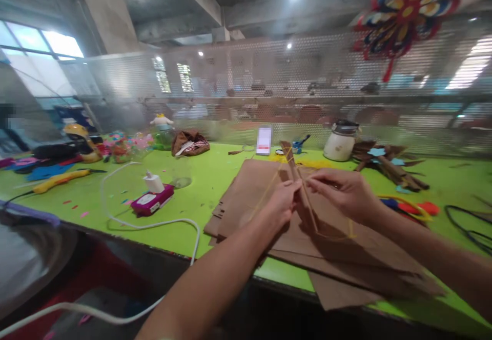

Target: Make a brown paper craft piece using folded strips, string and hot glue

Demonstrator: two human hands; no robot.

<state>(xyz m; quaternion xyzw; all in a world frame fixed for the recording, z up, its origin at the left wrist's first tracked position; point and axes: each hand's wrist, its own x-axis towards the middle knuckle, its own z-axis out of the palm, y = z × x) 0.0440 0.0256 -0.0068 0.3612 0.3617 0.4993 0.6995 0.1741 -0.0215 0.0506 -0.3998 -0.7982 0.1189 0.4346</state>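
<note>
My left hand [280,205] and my right hand [342,192] meet above a pile of brown felt sheets [346,258] on the green table [203,186]. Both pinch a narrow brown felt strip [292,168] that stands up between them. A thin yellow string [269,186] loops around the strip and hangs down to the right hand's side. The left fingers are closed on the strip's lower part. Beside them, the right thumb and fingers are pressed together on the strip and string.
A pink box with a white charger [151,199] and a white cable [154,224] lie at left. A white jar [340,145], a white phone [264,141], brown felt pieces [388,163], toys [115,147] and black cables [469,224] stand around. A mesh fence runs behind.
</note>
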